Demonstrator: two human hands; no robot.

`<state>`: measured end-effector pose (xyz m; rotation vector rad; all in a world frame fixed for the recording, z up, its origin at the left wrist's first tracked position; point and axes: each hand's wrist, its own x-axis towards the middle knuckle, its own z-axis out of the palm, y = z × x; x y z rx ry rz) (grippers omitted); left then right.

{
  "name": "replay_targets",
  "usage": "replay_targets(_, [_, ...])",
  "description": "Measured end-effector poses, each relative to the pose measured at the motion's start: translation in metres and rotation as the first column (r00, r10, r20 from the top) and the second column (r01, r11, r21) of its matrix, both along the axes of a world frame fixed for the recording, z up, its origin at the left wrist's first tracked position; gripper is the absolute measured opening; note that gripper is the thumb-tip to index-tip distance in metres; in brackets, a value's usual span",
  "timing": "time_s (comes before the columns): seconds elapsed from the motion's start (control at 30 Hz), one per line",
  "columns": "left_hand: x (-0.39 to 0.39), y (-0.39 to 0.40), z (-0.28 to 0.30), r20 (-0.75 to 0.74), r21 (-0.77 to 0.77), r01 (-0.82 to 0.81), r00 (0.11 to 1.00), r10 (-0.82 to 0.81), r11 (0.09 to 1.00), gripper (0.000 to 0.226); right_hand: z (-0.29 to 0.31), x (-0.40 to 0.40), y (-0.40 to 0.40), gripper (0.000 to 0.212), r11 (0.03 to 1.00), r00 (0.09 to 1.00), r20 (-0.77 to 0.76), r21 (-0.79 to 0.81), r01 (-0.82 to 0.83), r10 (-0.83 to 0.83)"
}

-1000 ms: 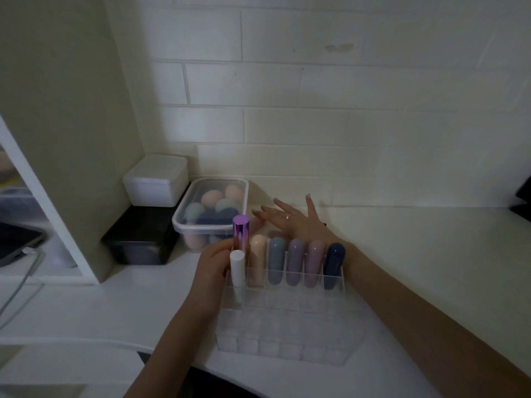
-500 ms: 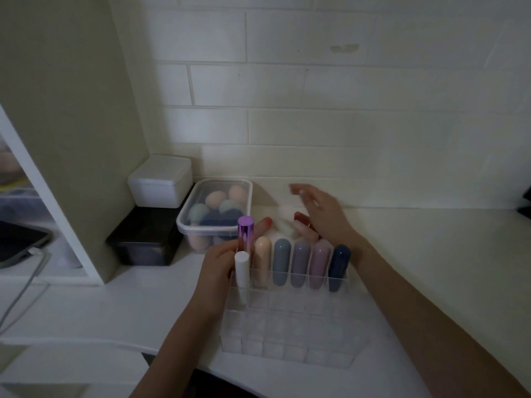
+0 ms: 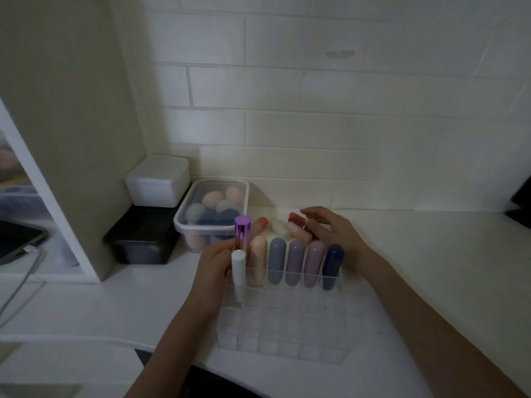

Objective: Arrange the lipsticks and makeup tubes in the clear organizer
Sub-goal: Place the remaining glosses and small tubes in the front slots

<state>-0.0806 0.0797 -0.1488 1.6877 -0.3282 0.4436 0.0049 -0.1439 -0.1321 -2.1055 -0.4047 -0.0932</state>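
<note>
Clear plastic, the organizer point(image 3: 280, 326) stands nearest on the white counter point(image 3: 416, 282), its front cells bare. In its back row stand peach, grey-blue, lilac, pink and navy tubes point(image 3: 296, 261). At its left end the left hand point(image 3: 214, 268) pinches a purple-capped tube point(image 3: 242, 234) beside a white tube point(image 3: 238, 267). Behind the row, the right hand point(image 3: 333, 231) has fingers loosely curled around a dark red lipstick point(image 3: 298, 221); whether they grip it is unclear
</note>
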Motion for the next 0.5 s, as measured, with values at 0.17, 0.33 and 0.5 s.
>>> replay_targets(0.17, [0.0003,-0.0015,-0.0009,0.005,0.017,-0.003,1.0,0.003,1.0,0.022,-0.0049,-0.0002,0.0037,0.039,0.995,0.999,-0.028,-0.093,0.028,-0.031])
replay_targets(0.33, [0.0038,0.0035,-0.0039,-0.045,-0.009,0.013,0.999,-0.013,1.0,0.033,-0.0061,-0.0016,0.0004,0.036,0.955,0.993,0.081,-0.278,0.101,-0.081])
replay_targets(0.5, [-0.0009,-0.0012,-0.0003,-0.022,-0.024,0.004,1.0,-0.004,1.0,0.024,-0.0075,-0.0007,0.0012,0.023,0.945,0.989,0.125,-0.308,0.111,-0.076])
